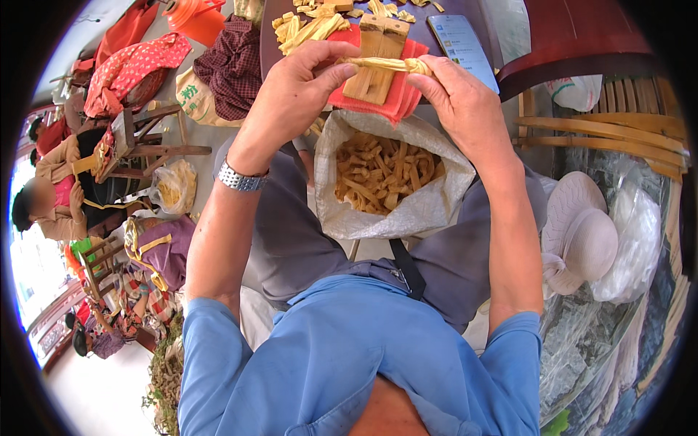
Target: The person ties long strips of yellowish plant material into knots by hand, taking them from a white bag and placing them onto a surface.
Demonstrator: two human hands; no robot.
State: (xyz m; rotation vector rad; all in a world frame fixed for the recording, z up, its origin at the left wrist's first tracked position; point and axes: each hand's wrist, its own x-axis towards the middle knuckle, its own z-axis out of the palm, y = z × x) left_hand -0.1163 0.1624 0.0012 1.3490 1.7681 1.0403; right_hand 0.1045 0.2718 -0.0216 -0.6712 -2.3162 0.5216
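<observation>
My left hand (305, 87) pinches the left end of a pale yellow twisted strip (389, 64), and my right hand (462, 98) grips its knotted right end. The strip stretches across a wooden board (367, 87) lying on red cloths (400, 102) at the table edge. Behind them sit loose yellow strips (313, 30) and a phone (464, 54) with a lit screen. Between my legs, below both hands, an open white woven sack (331, 221) holds brownish dried strips (385, 178).
Co-workers (51, 192) sit at the left among wooden stools (167, 149), bags and red cloth bundles (120, 80). A purple bag (160, 251) lies beside my left arm. At my right are a slatted wooden seat (596, 127), a sun hat (582, 232) and clear plastic (629, 247).
</observation>
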